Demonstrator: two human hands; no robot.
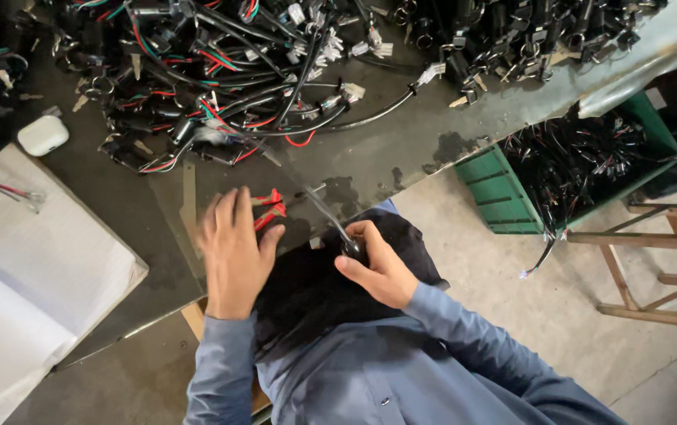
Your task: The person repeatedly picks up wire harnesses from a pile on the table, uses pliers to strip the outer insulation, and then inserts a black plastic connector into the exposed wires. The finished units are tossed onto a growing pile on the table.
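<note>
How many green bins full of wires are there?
1. The green bin stands on the floor at the table's right end, filled with black wires. Others may be hidden out of view.

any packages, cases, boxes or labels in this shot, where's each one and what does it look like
Small white rounded plastic case: on the dark worktable, upper left, beside the wire pile.
Large white flat cardboard box: left edge of the table, rectangular, plain.
Green plastic crate: on the floor right of the table, full of black wire harnesses.
No labels or screens that I can make out.
</note>
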